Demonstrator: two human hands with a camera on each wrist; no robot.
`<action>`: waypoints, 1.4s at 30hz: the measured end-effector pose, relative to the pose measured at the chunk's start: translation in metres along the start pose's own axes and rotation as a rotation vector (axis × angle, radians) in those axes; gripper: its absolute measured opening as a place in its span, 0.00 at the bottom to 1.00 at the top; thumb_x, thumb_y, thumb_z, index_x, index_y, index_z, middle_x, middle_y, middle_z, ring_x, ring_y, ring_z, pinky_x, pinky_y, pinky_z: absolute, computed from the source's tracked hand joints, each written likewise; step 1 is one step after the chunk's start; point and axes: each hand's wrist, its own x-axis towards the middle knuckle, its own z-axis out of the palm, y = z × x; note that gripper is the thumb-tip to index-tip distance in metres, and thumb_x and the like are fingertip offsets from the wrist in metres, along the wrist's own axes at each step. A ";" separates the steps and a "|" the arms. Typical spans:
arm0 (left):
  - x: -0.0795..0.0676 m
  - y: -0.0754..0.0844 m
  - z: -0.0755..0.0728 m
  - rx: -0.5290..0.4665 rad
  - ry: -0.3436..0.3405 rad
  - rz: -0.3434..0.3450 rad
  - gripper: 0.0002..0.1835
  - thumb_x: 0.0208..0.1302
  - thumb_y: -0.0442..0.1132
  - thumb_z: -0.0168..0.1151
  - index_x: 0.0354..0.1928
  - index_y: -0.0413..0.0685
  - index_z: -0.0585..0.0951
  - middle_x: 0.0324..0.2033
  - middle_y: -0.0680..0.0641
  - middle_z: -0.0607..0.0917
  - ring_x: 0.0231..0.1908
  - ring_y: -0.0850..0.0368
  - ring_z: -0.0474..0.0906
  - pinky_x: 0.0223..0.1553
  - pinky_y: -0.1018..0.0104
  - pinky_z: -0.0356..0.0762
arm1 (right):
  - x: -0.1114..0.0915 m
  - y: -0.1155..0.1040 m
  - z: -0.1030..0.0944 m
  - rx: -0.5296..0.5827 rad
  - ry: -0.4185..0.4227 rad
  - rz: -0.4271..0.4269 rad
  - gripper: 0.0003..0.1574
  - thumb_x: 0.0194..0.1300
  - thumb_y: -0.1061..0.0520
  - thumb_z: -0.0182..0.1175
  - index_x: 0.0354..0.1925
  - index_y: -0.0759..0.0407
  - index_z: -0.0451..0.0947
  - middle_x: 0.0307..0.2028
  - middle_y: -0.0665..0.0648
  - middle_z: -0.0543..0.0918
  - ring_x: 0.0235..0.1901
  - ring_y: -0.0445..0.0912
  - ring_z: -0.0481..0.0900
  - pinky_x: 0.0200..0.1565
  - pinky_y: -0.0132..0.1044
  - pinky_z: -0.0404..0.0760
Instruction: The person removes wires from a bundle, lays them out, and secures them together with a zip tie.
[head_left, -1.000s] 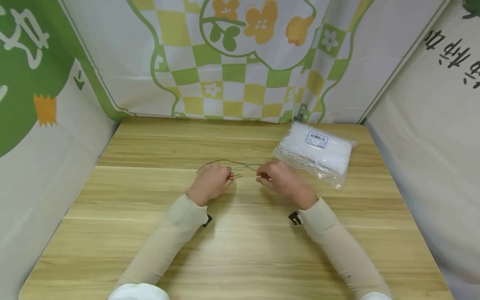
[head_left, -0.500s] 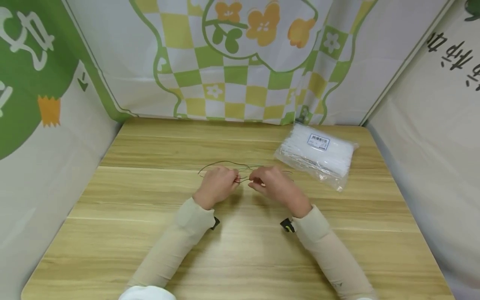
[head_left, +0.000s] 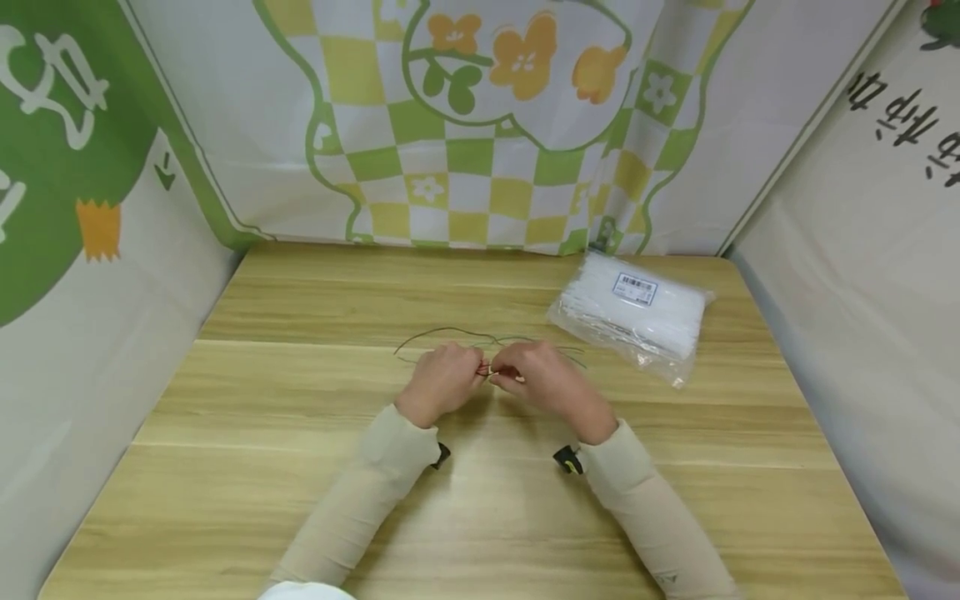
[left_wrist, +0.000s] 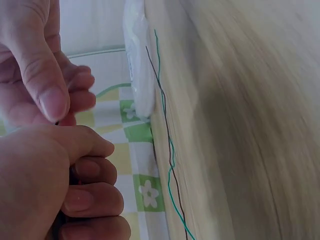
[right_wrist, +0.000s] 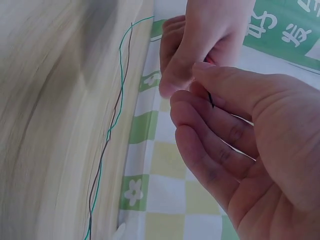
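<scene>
In the head view my left hand and right hand meet over the middle of the table. My left hand's fingers curl round thin wires; a bit of red wire shows at its fingertips. The right thumb and forefinger pinch a black wire, whose short end sticks out past them in the right wrist view. Most of the held wire is hidden inside the left fist. Behind the hands, a green wire and a dark brown wire lie crossing each other on the table.
A clear plastic bag of thin white strips, probably cable ties, with a barcode label, lies at the table's back right. Printed cloth walls stand along the back and both sides.
The right hand has moved left and the left hand slightly right, so their fingertips now meet. The green and brown wires now lie on the table behind them, more of their right ends showing.
</scene>
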 end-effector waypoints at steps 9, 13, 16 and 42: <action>-0.003 0.009 0.009 -0.065 -0.021 -0.017 0.16 0.79 0.42 0.58 0.27 0.51 0.76 0.20 0.51 0.73 0.23 0.56 0.70 0.23 0.61 0.69 | -0.006 -0.005 0.006 0.048 -0.002 0.029 0.06 0.70 0.57 0.71 0.42 0.57 0.91 0.38 0.51 0.91 0.35 0.39 0.86 0.41 0.28 0.85; -0.007 0.008 0.015 -0.062 0.008 -0.016 0.14 0.77 0.42 0.60 0.28 0.51 0.78 0.22 0.50 0.76 0.25 0.55 0.75 0.23 0.58 0.73 | -0.005 -0.005 0.009 0.047 -0.008 0.018 0.04 0.69 0.58 0.71 0.40 0.57 0.90 0.37 0.51 0.91 0.35 0.39 0.86 0.41 0.29 0.84; -0.006 0.007 0.018 -0.050 0.020 0.000 0.14 0.77 0.42 0.60 0.29 0.51 0.79 0.23 0.50 0.78 0.26 0.54 0.77 0.23 0.57 0.75 | -0.005 -0.005 0.008 0.053 -0.008 0.028 0.03 0.69 0.58 0.71 0.40 0.57 0.89 0.37 0.51 0.91 0.36 0.40 0.87 0.41 0.30 0.85; 0.001 0.009 0.017 -0.049 0.056 0.092 0.20 0.80 0.46 0.57 0.25 0.52 0.75 0.19 0.54 0.71 0.22 0.58 0.70 0.21 0.62 0.68 | -0.006 0.006 -0.003 0.017 -0.037 0.032 0.05 0.70 0.62 0.70 0.35 0.54 0.88 0.34 0.48 0.91 0.33 0.39 0.85 0.39 0.31 0.84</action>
